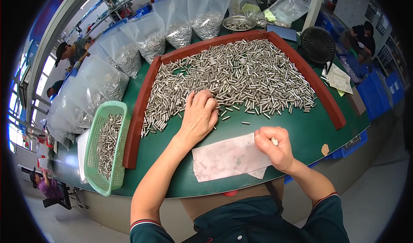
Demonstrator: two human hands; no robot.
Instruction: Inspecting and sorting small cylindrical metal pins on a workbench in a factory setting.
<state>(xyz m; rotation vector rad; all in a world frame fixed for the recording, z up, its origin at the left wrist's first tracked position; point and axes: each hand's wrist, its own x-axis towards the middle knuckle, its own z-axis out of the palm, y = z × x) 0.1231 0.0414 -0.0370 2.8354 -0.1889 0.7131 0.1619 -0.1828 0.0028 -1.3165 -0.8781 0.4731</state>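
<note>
A wide heap of small silvery metal pins (241, 68) is spread over the green table. My left hand (198, 118) rests at the heap's near edge, back up, fingers curled down and close together. Its fingertips touch the pins there, and whatever is under them is hidden. To the right, my right hand (278, 150) is a closed fist at the right end of a stained, pale pink cloth (228, 159). A whitish bit, apparently bunched cloth, pokes out between thumb and fingers. One loose pin (245, 123) lies between the heap and the cloth.
A reddish-brown wooden frame (312, 73) borders the heap on three sides. At the left stands a green plastic basket (90, 157) partly filled with pins. Several clear bags (178, 23) of pins, a metal bowl (238, 19) and a black fan (318, 45) line the far edges. Other people work beyond.
</note>
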